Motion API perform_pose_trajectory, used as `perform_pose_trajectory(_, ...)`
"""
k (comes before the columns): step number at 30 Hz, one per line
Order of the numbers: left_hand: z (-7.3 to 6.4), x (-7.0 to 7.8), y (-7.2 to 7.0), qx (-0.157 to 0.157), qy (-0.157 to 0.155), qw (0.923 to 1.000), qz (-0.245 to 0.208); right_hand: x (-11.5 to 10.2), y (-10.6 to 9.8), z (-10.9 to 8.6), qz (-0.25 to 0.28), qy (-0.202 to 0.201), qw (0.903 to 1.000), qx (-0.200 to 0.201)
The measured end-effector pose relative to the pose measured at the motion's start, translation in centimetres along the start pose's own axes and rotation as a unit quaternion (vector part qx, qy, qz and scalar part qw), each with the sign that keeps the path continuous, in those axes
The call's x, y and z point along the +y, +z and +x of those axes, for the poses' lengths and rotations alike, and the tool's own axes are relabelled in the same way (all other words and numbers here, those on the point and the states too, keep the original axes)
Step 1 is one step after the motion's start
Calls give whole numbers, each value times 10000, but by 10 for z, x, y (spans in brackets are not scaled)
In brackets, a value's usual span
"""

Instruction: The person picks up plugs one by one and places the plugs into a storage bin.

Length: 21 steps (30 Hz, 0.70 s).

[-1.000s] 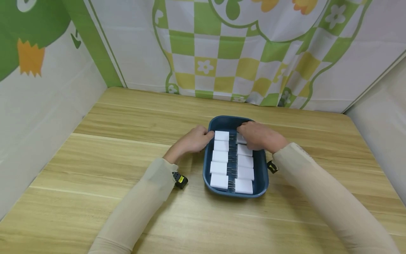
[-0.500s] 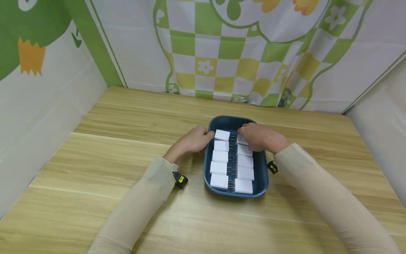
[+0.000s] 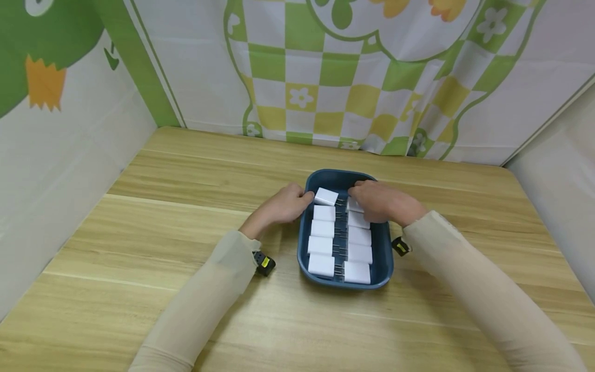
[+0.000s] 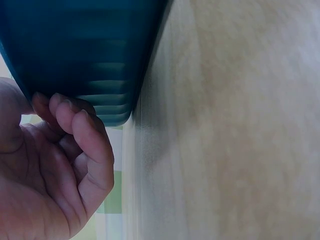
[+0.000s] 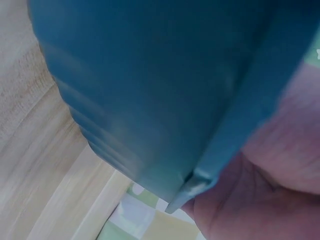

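Observation:
A dark blue tray (image 3: 325,176) holds two rows of white plug adapters, their metal prongs meeting along the middle. My left hand (image 3: 287,204) grips the tray's left rim, thumb on top; in the left wrist view its curled fingers (image 4: 92,137) lie against the outer wall. The far-left adapter (image 3: 326,196) sits tilted, close to that thumb. My right hand (image 3: 382,200) reaches over the right rim with fingers bent down onto the far-right adapter (image 3: 355,205), which it appears to hold. Its fingertips are hidden inside the tray; the right wrist view shows mostly the outer wall (image 5: 135,90).
The tray stands on a wood-grain table (image 3: 223,175). A green and yellow checked curtain (image 3: 344,103) hangs along the back edge, with white sheeting (image 3: 69,170) at the left. A small black wrist device (image 3: 265,263) is at the left cuff.
The far-left adapter has turned from nearly straight to tilted, its prong end lower. My right hand has shifted slightly to the right. My left hand has stayed in place.

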<state>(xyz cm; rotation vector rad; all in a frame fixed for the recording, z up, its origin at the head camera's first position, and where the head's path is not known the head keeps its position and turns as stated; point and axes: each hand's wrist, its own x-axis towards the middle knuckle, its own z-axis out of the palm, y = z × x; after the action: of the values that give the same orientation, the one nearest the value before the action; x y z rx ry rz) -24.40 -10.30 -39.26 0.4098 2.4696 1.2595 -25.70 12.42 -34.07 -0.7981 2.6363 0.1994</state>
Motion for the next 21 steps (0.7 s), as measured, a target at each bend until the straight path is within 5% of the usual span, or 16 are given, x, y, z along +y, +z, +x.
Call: perform_pose_trajectory(21, 0, -1, 0, -16, 4, 10000, -5, -2, -8, -21, 570, -158, 9968, 534)
